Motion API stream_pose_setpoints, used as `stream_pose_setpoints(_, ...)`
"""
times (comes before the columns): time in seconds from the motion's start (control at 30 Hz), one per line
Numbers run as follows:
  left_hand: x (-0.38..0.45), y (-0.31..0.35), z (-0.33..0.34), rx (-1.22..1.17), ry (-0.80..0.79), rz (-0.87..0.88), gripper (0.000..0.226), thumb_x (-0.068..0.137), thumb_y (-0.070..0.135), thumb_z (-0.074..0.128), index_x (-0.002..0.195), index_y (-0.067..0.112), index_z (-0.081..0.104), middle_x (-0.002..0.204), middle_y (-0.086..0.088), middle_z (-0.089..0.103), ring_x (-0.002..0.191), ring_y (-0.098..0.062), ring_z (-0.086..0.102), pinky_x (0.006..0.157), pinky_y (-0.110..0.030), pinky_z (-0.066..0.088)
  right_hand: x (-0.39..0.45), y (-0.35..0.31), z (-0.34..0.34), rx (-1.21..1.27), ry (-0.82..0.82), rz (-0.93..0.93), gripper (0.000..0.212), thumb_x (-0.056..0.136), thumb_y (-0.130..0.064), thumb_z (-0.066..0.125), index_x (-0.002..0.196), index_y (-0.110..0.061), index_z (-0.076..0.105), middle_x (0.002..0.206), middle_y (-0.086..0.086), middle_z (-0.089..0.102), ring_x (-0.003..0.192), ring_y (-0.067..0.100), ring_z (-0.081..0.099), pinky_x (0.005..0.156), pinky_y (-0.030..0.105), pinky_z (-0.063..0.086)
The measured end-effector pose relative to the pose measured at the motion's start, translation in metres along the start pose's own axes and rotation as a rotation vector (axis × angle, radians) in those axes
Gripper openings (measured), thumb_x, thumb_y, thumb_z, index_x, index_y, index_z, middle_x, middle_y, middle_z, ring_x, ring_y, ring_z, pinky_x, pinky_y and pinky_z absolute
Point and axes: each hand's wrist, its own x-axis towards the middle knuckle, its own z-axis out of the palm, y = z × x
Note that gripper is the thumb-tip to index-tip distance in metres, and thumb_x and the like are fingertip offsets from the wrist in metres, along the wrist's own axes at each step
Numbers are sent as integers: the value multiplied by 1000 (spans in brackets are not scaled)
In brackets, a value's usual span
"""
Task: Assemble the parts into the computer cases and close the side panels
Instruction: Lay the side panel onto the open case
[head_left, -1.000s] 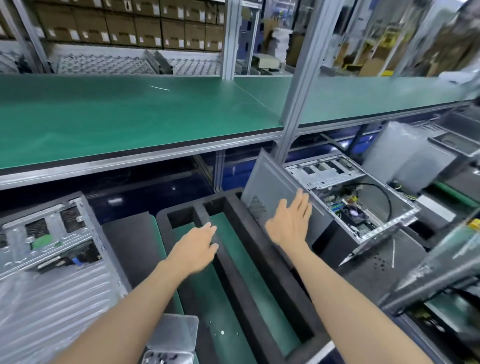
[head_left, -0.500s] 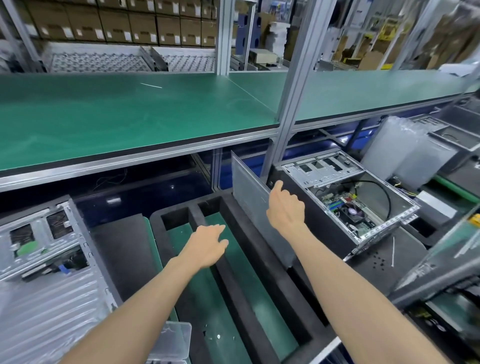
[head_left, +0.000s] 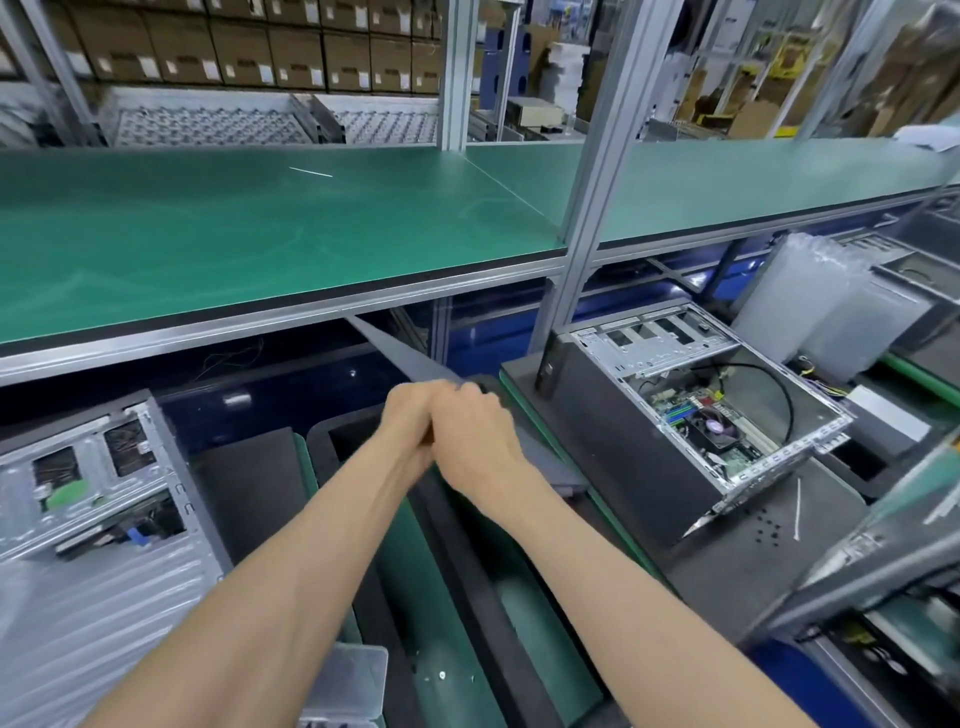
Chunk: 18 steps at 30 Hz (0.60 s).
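Together, both hands (head_left: 447, 431) on the grey side panel (head_left: 400, 353), fingers hidden, grip unclear.

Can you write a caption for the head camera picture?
Both hands grip a grey side panel beside the open computer case.
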Motion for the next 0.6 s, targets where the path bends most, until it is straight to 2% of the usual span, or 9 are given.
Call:
stream_pose_setpoints(0.03, 3, 1, -14, 33, 89, 20, 37, 96, -9, 44, 63, 7, 48, 51, -6, 52, 37, -6, 53, 40, -15, 43, -2, -5, 2, 109, -82, -19, 28, 95, -9, 53, 123, -6, 59, 112, 16, 60, 101, 37, 59, 73, 41, 44)
stream_pose_setpoints(0.1, 1, 3, -44, 55, 147, 15, 42, 92, -16, 40, 58, 5, 54, 46, -4, 56, 38, -8, 56, 39, -16, 44, -3, -8, 8, 306, -160, 9, 12, 94, -26, 54, 89, -18, 62, 89, 10, 54, 85, 35, 51, 68, 39, 43)
stream_pose_setpoints(0.17, -7, 9, -73, 4, 136, 46, 27, 91, -13, 48, 83, 2, 68, 72, -6, 75, 60, -18, 72, 52, -26, 55, 1, -9, 15, 458, -139, 94, 33, 91, -34, 54, 60, -23, 49, 72, 5, 50, 75, 34, 49, 64, 38, 45)
stream_pose_setpoints(0.2, -11, 14, -83, -29, 125, 60, 24, 93, -10, 50, 96, 5, 69, 85, -7, 78, 70, -22, 75, 56, -30, 58, 3, -3, 17, 496, -114, 150, 31, 91, -34, 53, 63, -22, 54, 76, 6, 56, 79, 34, 53, 67, 39, 48)
stream_pose_setpoints(0.27, -19, 23, -105, -76, 138, 72, 20, 96, -2, 55, 107, 9, 68, 93, -6, 79, 77, -25, 77, 56, -35, 60, 9, 12, 24, 462, -110, 232, 23, 94, -29, 52, 97, -12, 67, 103, 11, 65, 98, 37, 58, 81, 42, 51)
stream_pose_setpoints(0.3, -25, 28, -118, -67, 158, 75, 17, 97, 2, 57, 108, 10, 68, 93, -6, 79, 77, -25, 77, 55, -36, 60, 13, 17, 29, 433, -118, 270, 29, 95, -28, 52, 111, -7, 63, 112, 13, 63, 103, 37, 57, 83, 41, 50)
stream_pose_setpoints(0.4, -48, 43, -160, -16, 185, 69, 17, 96, 10, 61, 110, 10, 69, 100, -10, 78, 78, -27, 76, 59, -40, 61, 17, 17, 37, 421, -110, 358, 33, 97, -32, 53, 119, -7, 54, 117, 14, 59, 103, 36, 54, 77, 39, 43)
stream_pose_setpoints(0.53, -86, 52, -213, 23, 197, 112, 20, 94, 9, 61, 112, 9, 70, 99, -13, 77, 76, -28, 75, 61, -42, 61, 20, 1, 43, 408, -78, 457, 52, 97, -44, 52, 135, -9, 44, 134, 13, 52, 119, 37, 52, 91, 44, 44)
stream_pose_setpoints(0.6, -110, 56, -238, 41, 222, 146, 19, 93, 8, 62, 110, 9, 70, 98, -14, 77, 74, -28, 75, 59, -41, 61, 19, -11, 46, 508, -100, 508, 59, 96, -49, 54, 139, -11, 45, 136, 12, 53, 120, 37, 54, 89, 41, 42)
